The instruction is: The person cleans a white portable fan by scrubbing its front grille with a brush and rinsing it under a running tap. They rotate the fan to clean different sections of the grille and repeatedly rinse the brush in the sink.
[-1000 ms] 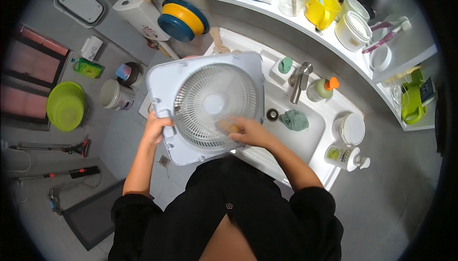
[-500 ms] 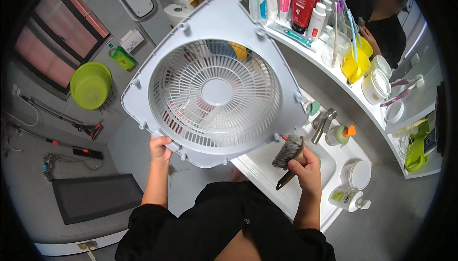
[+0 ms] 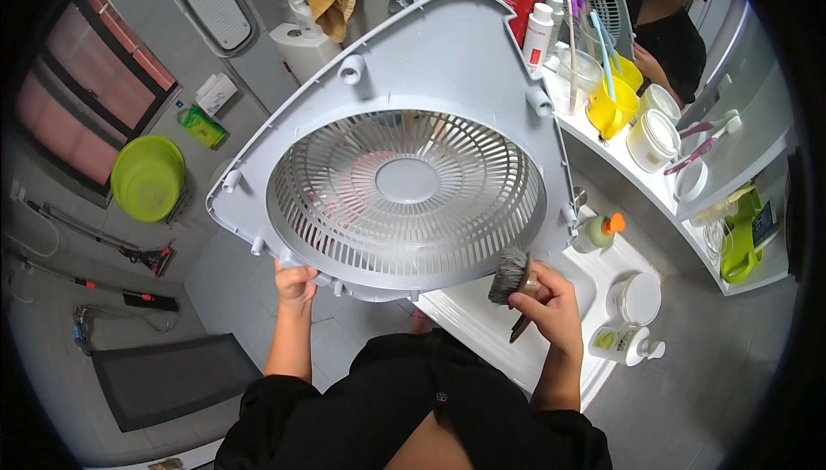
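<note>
A light grey box-fan cover [image 3: 430, 66] with a round slotted grille is held up in front of me, its inner side with pegs facing me. My left hand [image 3: 295, 287] is closed on its lower left edge. My right hand [image 3: 553, 302] grips a brush [image 3: 509, 277] with grey bristles and a dark handle. The bristles are close to the cover's lower right edge; whether they touch it I cannot tell. Behind and below the brush lies a white washbasin [image 3: 456, 311], its tap mostly hidden by the cover.
A curved shelf [image 3: 594, 147] with tubes, yellow cups [image 3: 613, 110] and toothbrushes runs along the right under a mirror. Bottles and a white tub [image 3: 637, 298] stand on the basin's right side. At left are a green basin [image 3: 148, 178], mops and a dark mat [image 3: 176, 375].
The fan cover has tilted and turned, its upper part now larger and nearer. My right hand has brought the brush slightly left, its bristles now turned more upright beside the cover's edge.
</note>
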A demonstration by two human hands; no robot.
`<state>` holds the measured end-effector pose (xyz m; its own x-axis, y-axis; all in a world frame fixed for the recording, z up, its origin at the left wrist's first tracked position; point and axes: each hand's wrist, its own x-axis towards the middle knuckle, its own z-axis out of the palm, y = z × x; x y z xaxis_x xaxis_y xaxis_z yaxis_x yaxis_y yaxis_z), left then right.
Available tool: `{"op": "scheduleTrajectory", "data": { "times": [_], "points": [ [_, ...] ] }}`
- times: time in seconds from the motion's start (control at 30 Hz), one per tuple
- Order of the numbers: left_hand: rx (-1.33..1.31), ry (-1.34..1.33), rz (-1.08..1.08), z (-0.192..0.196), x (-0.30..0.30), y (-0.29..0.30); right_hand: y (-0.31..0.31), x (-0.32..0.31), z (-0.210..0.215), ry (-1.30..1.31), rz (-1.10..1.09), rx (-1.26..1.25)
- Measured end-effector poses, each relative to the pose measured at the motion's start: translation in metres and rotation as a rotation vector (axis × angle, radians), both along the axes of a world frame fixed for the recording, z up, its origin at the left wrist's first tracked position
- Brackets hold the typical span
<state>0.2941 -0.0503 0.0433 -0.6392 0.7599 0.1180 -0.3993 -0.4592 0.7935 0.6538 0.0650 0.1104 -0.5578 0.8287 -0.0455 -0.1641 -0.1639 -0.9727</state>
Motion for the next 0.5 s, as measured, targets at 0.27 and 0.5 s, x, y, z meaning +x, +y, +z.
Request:
{"op": "scheduleTrajectory", "data": {
  "times": [0.27,0.5],
  "points": [
    [0.041,-0.055,-0.13,-0.017,-0.003,0.013,0.007,0.016,-0.017,-0.034,-0.124,0.002],
    [0.043,-0.116,-0.264,-0.025,0.004,0.018,0.018,0.015,-0.014,0.164,-0.215,0.027]
  ]
}}
